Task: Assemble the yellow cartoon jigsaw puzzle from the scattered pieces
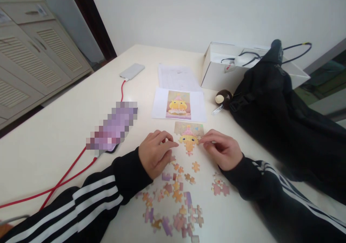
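Observation:
A partly joined jigsaw puzzle (188, 130) lies on the table, showing a yellow figure in a pink party hat. At its left edge is my left hand (158, 153), fingers bent and apart, holding nothing that I can see; whether the fingertip touches the puzzle I cannot tell. My right hand (223, 149) is closed, with its fingertips on the puzzle's right edge. Below the joined part lies a single orange puzzle piece (196, 166). Several loose pieces (177, 195) in purple, pink and orange spread nearer to me, and a small pink cluster (220, 189) sits below my right hand.
A printed reference picture (178, 105) lies beyond the puzzle, with another paper (177, 76) behind it. To the left are a phone (113, 127), red cable (67, 180) and power bank (132, 71). A black bag (286, 116) and white box (218, 71) stand right.

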`<action>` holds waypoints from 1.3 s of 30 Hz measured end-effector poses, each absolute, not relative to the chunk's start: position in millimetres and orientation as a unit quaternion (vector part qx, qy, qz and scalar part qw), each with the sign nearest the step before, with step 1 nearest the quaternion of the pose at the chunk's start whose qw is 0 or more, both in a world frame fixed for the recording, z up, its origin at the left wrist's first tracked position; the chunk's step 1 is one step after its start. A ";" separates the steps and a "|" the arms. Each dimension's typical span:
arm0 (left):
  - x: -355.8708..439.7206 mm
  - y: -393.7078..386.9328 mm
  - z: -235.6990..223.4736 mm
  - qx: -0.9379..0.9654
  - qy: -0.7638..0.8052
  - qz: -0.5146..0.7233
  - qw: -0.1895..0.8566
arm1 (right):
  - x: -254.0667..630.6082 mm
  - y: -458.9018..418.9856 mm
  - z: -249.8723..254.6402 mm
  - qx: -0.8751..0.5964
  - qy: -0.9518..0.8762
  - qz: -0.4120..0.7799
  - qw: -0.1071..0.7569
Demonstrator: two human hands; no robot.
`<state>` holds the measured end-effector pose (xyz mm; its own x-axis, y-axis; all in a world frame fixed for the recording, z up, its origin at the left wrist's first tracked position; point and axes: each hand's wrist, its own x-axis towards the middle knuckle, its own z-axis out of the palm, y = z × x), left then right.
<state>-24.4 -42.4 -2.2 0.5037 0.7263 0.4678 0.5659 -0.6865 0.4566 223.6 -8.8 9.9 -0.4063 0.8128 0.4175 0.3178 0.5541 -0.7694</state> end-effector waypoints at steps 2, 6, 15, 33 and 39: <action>-28.2 -40.4 -1.4 0.846 0.371 0.341 0.175 | 225.9 -5.7 10.2 -0.372 -0.742 0.333 0.448; -29.0 -41.2 -1.7 0.826 0.356 0.342 0.272 | 228.0 -3.0 9.5 -0.386 -0.677 0.382 0.497; -27.9 -42.8 -5.8 0.846 0.364 0.294 0.257 | 228.0 -4.3 5.0 -0.385 -0.715 0.438 0.387; -48.6 -41.4 7.5 0.862 0.368 0.212 0.276 | 211.1 -62.0 24.1 -0.118 -0.926 0.332 0.137; -79.5 -44.5 23.1 0.842 0.381 0.137 0.356 | 203.4 -58.8 14.3 -0.185 -0.922 0.186 0.284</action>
<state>-79.5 -44.5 23.1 0.6722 0.7392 -0.0411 0.5444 -0.4559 0.7041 203.4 -58.8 14.3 -0.7701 0.4476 0.4545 0.2365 0.8621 -0.4482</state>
